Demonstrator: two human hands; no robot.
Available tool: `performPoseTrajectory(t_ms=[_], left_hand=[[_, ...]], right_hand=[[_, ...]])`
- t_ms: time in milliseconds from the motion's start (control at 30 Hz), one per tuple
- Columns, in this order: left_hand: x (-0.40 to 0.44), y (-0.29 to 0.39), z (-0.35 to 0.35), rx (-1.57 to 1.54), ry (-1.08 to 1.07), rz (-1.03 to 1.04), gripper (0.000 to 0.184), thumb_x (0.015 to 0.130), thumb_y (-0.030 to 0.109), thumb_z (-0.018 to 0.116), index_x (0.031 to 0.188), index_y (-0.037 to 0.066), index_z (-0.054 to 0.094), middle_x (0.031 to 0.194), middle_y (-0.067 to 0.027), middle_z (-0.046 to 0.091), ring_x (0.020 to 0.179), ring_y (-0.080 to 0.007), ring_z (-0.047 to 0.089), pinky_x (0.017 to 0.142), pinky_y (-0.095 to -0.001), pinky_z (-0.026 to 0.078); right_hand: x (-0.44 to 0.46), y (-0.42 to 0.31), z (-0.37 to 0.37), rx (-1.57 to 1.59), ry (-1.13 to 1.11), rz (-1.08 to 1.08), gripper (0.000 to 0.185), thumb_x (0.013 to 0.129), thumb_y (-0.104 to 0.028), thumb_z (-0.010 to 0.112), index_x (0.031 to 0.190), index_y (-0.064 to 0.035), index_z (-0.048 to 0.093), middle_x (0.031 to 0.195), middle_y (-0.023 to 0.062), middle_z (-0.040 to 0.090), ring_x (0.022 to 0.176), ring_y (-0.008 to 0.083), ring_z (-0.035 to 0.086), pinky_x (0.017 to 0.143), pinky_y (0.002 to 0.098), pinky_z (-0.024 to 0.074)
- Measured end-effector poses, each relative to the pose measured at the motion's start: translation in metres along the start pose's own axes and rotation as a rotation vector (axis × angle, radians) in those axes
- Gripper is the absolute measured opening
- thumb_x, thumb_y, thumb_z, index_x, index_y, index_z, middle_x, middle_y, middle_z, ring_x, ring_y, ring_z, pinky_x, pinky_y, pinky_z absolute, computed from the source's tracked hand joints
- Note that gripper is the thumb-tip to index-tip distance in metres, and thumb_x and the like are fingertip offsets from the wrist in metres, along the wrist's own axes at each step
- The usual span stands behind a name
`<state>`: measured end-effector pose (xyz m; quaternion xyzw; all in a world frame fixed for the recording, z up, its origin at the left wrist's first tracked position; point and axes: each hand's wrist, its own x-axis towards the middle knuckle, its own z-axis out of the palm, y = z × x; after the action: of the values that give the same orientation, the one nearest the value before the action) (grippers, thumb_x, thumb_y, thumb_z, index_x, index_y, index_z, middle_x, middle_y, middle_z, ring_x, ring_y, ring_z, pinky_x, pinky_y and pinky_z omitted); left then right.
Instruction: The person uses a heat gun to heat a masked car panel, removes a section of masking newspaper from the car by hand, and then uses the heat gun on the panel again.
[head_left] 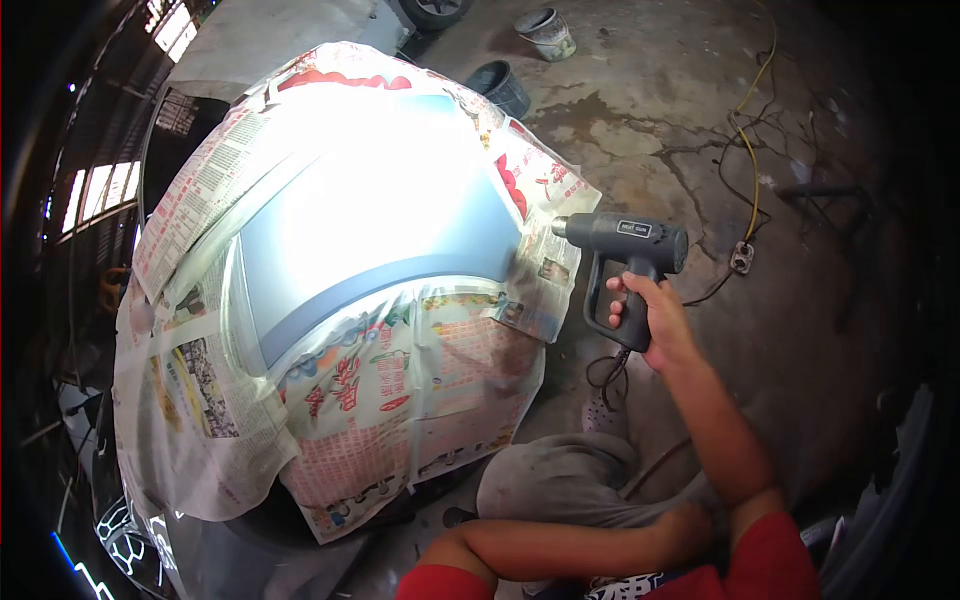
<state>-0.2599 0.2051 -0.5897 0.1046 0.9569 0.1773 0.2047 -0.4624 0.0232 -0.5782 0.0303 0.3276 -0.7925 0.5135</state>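
My right hand [652,315] is wrapped around the handle of a black heat gun [625,238], held level with its metal nozzle pointing left. The nozzle is near the newspaper edge of a masked car panel. This panel [470,240] is blue-grey and curved, with strong glare over its middle. Newspaper sheets [350,460] and tape surround it. My left forearm lies across my lap, and my left hand [688,530] rests by my right elbow. Its fingers are turned away and hard to make out.
A yellow and black cord [755,170] runs over the cracked concrete floor to a socket block [741,257]. A dark bucket [500,88] and a stained white bucket [547,35] stand beyond the panel. A car wheel [437,10] shows at the top.
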Motion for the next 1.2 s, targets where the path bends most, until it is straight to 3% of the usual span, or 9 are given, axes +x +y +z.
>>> performPoseTrajectory(t_ms=[167,267,467,567,667,933,1100,1200], left_hand=[[0.001,-0.005,0.004,-0.013,0.047,0.061,0.044,0.081,0.054,0.062,0.06,0.016,0.068,0.056,-0.0046,0.06,0.053,-0.0195,0.06,0.053,-0.0378,0.043],[-0.001,-0.007,-0.002,0.095,0.14,0.009,0.04,0.079,0.05,0.064,0.06,0.016,0.068,0.056,-0.004,0.06,0.053,-0.0186,0.059,0.051,-0.0368,0.041],[0.007,-0.026,-0.017,0.155,0.122,-0.008,0.023,0.076,0.037,0.065,0.069,0.016,0.07,0.069,-0.0031,0.064,0.068,-0.0184,0.062,0.056,-0.034,0.043],[0.017,-0.034,-0.001,0.168,0.152,-0.148,0.017,0.078,0.03,0.064,0.072,0.015,0.07,0.076,-0.0038,0.066,0.075,-0.0182,0.063,0.058,-0.0334,0.044],[0.015,-0.046,-0.026,0.185,0.16,-0.084,0.013,0.079,0.024,0.062,0.073,0.014,0.07,0.076,-0.0037,0.066,0.074,-0.0182,0.064,0.059,-0.0336,0.045],[0.017,-0.061,-0.05,0.116,0.123,-0.101,0.014,0.082,0.02,0.062,0.082,0.011,0.073,0.08,-0.0068,0.07,0.077,-0.0207,0.067,0.059,-0.0353,0.049],[0.021,-0.069,-0.062,0.065,0.07,-0.153,0.015,0.083,0.018,0.061,0.086,0.01,0.074,0.085,-0.0094,0.073,0.081,-0.0231,0.07,0.063,-0.0367,0.054],[0.024,-0.077,-0.058,0.026,0.117,-0.151,0.016,0.084,0.017,0.061,0.088,0.009,0.074,0.087,-0.0104,0.073,0.083,-0.0253,0.071,0.067,-0.038,0.055]], right_hand=[[-0.006,-0.02,-0.004,-0.143,-0.121,0.169,0.026,0.092,-0.012,0.063,0.113,-0.0054,0.049,0.098,0.0132,0.066,0.063,0.0165,0.062,0.054,0.0335,0.0552],[-0.008,-0.027,0.0,-0.205,-0.145,0.135,0.027,0.092,-0.012,0.064,0.114,-0.004,0.05,0.098,0.0117,0.066,0.065,0.0171,0.064,0.054,0.0328,0.0555],[0.001,-0.03,0.012,-0.208,-0.034,-0.098,0.031,0.091,-0.015,0.066,0.115,-0.0037,0.05,0.1,0.0115,0.066,0.064,0.0167,0.065,0.055,0.0308,0.0552],[-0.007,-0.044,0.018,-0.3,-0.219,-0.079,0.035,0.089,-0.016,0.067,0.116,-0.0022,0.05,0.102,0.0119,0.066,0.061,0.0165,0.064,0.055,0.0304,0.0553],[-0.017,-0.055,0.029,-0.391,-0.3,-0.053,0.037,0.088,-0.016,0.068,0.116,-0.0009,0.05,0.103,0.0135,0.066,0.059,0.0165,0.063,0.055,0.0306,0.0551],[-0.006,-0.063,0.044,-0.441,-0.144,-0.238,0.034,0.087,-0.014,0.067,0.114,-0.0003,0.051,0.101,0.0135,0.066,0.06,0.0156,0.063,0.055,0.0301,0.0538],[-0.007,-0.093,0.047,-0.593,-0.262,-0.141,0.034,0.088,-0.014,0.066,0.116,-0.0003,0.053,0.1,0.0127,0.067,0.062,0.014,0.063,0.055,0.0297,0.0539],[0.007,-0.098,0.062,-0.602,-0.232,-0.262,0.033,0.088,-0.014,0.065,0.115,-0.0002,0.053,0.099,0.0123,0.067,0.062,0.0138,0.062,0.055,0.0294,0.0537]])
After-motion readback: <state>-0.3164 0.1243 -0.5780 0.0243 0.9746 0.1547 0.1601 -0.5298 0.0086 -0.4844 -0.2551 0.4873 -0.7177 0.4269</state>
